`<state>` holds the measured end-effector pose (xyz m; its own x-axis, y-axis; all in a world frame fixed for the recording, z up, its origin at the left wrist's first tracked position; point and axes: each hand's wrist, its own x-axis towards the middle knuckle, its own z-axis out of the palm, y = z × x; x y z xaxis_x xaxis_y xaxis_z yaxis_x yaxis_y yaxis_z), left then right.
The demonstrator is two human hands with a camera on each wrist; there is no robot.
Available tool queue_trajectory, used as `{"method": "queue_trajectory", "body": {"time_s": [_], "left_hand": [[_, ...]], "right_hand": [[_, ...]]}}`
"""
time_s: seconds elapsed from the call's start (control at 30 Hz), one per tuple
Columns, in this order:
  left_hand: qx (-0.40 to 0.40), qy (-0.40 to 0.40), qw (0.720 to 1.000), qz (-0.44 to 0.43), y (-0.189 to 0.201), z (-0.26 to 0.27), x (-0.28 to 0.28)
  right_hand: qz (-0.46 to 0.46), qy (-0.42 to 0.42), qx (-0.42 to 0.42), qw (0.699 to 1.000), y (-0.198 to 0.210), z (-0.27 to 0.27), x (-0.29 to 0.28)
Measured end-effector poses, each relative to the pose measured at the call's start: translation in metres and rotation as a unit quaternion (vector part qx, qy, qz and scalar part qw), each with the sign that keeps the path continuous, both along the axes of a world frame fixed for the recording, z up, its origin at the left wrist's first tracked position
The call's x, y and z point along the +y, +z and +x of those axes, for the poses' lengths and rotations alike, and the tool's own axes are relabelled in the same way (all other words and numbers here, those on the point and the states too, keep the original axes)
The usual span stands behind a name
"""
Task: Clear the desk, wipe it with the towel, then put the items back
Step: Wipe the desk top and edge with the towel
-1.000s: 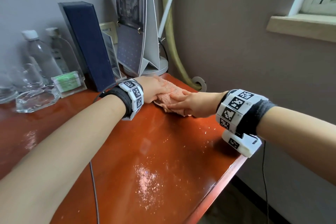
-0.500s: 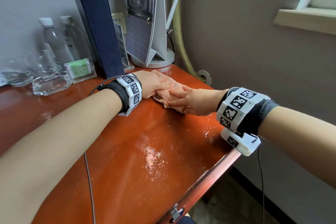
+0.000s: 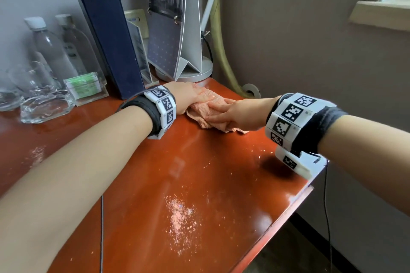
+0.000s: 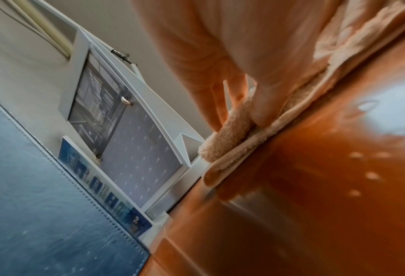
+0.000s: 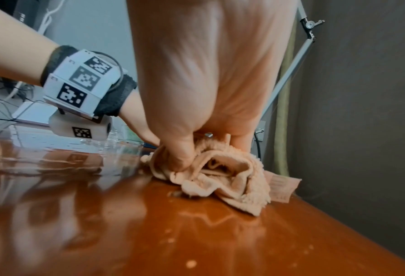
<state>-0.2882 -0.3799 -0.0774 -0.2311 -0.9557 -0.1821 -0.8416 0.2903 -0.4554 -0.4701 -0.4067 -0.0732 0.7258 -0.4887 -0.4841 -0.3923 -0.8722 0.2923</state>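
A peach towel (image 3: pixel 200 114) lies bunched on the glossy red-brown desk (image 3: pixel 199 173), near its far right corner. My left hand (image 3: pixel 193 95) lies over the towel's far side. In the left wrist view a fold of the towel (image 4: pixel 232 142) rises between its thumb and fingers. My right hand (image 3: pixel 235 111) covers the near side with its fingers stretched across the cloth. Seen from the right wrist, its thumb digs into the crumpled towel (image 5: pixel 227 179) and pinches it against the fingers.
Pale crumbs (image 3: pixel 182 217) are scattered on the desk nearer me. Along the back wall stand a dark blue folder (image 3: pixel 106 35), a desk calendar (image 3: pixel 170 17), a lamp base (image 3: pixel 199 71), two bottles (image 3: pixel 48 44), a glass ashtray (image 3: pixel 44 106) and a green packet holder (image 3: pixel 85 86). The desk's right edge (image 3: pixel 310 188) is close.
The head view has shifted a little. Both hands stay on the towel at the far right corner, with hardly any movement across the desk.
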Motion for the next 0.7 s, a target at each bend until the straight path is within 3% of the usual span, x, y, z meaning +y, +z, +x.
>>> {"method": "queue_trajectory", "body": {"time_s": [0.2,0.47,0.53,0.6,0.7], "left_hand": [[-0.012,0.025,0.999,0.016,0.001,-0.001,-0.025],[-0.036,0.034,0.998,-0.024,0.001,-0.014,-0.043],[-0.015,0.039,0.999,-0.026,0.0,-0.012,-0.043],[0.032,0.059,0.998,-0.016,0.0,-0.01,-0.041],[0.097,0.068,0.993,0.003,0.0,-0.007,-0.038]], "right_hand": [[0.033,0.0,-0.052,0.998,0.005,-0.01,-0.03],[-0.034,-0.01,-0.01,0.999,0.019,-0.014,-0.052],[-0.029,-0.031,-0.023,0.999,0.021,-0.012,-0.05],[-0.053,0.027,-0.034,0.998,0.021,-0.008,-0.046],[-0.106,0.034,-0.047,0.993,0.017,-0.005,-0.049]]}}
